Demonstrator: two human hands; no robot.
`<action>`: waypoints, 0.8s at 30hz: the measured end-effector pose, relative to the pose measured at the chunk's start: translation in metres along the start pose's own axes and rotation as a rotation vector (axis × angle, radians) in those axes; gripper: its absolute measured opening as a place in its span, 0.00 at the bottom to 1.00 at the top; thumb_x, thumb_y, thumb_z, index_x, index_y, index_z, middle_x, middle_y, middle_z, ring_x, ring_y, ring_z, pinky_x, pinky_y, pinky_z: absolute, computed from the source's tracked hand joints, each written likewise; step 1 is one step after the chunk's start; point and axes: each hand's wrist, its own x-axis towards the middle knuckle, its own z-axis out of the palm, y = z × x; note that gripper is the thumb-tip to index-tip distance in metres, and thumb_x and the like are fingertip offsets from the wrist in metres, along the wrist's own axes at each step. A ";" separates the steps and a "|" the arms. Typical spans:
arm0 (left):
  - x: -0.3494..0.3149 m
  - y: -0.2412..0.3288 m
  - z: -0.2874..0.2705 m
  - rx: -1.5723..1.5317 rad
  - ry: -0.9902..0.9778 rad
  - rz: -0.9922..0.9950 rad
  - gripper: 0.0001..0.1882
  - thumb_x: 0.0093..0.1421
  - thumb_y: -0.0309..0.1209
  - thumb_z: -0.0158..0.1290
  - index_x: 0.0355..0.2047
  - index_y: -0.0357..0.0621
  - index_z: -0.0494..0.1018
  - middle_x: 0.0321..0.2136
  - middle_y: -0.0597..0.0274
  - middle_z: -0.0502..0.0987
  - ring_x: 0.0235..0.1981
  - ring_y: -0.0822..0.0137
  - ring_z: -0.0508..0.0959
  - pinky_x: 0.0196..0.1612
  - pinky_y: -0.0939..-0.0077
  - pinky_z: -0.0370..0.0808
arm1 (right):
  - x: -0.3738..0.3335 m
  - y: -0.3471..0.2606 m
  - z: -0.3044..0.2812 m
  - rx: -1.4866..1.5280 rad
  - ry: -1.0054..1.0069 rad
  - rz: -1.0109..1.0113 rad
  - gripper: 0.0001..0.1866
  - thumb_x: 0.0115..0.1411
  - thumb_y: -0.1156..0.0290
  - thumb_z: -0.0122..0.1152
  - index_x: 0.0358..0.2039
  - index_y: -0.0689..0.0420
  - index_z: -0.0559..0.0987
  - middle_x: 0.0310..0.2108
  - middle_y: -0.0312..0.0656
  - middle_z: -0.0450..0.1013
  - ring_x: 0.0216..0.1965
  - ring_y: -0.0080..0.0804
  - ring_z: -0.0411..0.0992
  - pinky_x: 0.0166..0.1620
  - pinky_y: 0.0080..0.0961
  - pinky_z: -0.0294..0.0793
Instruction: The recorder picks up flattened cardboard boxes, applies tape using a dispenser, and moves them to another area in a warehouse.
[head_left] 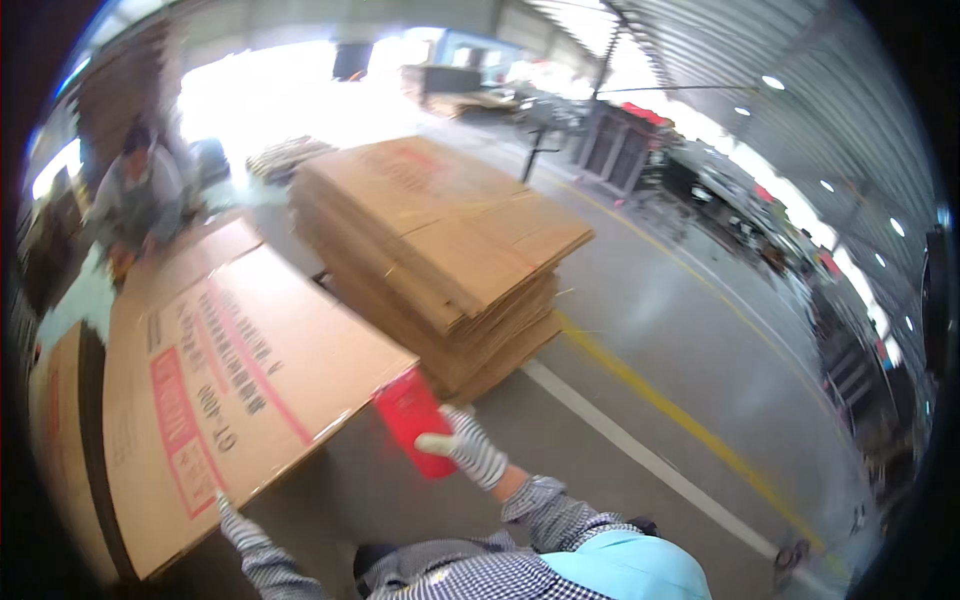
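Note:
A large printed flat cardboard carton [300, 350] stretches across the left, its near edge toward me. My left hand [240, 525], in a pale glove, is at that edge, finger on top and the rest seemingly wrapped under it. My right hand [472, 448], in a striped glove, is closed round a red, flat, box-shaped object [412, 418] whose exact kind I cannot make out. The red object's upper end meets the carton's right corner. Slight blur hides the finger detail.
Behind the carton stands a tall stack of flat cardboard [440, 230]. Another cardboard pile [70, 420] is at the far left. A person [140, 195] in an apron bends over the carton's far end. Yellow floor lines [660, 385] run on the right, past dark racks [615, 145].

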 end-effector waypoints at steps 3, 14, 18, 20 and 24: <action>-0.071 -0.052 -0.052 0.212 0.042 0.233 0.31 0.63 0.47 0.56 0.56 0.32 0.71 0.52 0.56 0.75 0.49 0.68 0.74 0.57 0.75 0.69 | -0.019 -0.016 -0.018 -0.170 0.046 -0.086 0.25 0.50 0.65 0.74 0.46 0.63 0.76 0.39 0.39 0.78 0.38 0.25 0.75 0.43 0.25 0.77; -0.290 -0.031 -0.105 -0.528 0.140 -0.811 0.31 0.65 0.53 0.51 0.57 0.39 0.69 0.52 0.51 0.76 0.52 0.53 0.76 0.56 0.56 0.75 | -0.032 0.063 -0.042 -0.685 -0.008 0.174 0.28 0.45 0.61 0.77 0.42 0.64 0.77 0.36 0.46 0.80 0.35 0.35 0.78 0.40 0.32 0.79; -0.321 -0.072 -0.125 -0.600 0.145 -0.849 0.31 0.65 0.52 0.50 0.58 0.41 0.67 0.54 0.48 0.74 0.56 0.51 0.72 0.61 0.53 0.69 | -0.064 0.104 -0.066 -1.041 -0.107 0.193 0.33 0.41 0.53 0.78 0.41 0.64 0.77 0.35 0.52 0.80 0.35 0.45 0.79 0.40 0.36 0.79; -0.323 -0.070 -0.122 -0.576 0.142 -0.827 0.33 0.64 0.52 0.52 0.61 0.43 0.64 0.58 0.47 0.70 0.60 0.49 0.69 0.65 0.49 0.65 | -0.070 0.114 -0.071 -1.133 -0.099 0.166 0.35 0.40 0.49 0.78 0.40 0.64 0.76 0.34 0.56 0.79 0.36 0.50 0.79 0.39 0.39 0.79; -0.317 -0.069 -0.116 -0.539 0.198 -0.860 0.30 0.64 0.52 0.53 0.56 0.42 0.69 0.51 0.53 0.77 0.53 0.53 0.75 0.59 0.56 0.72 | -0.068 0.122 -0.065 -1.144 -0.103 0.199 0.38 0.39 0.47 0.78 0.41 0.64 0.76 0.36 0.57 0.79 0.38 0.53 0.78 0.42 0.40 0.78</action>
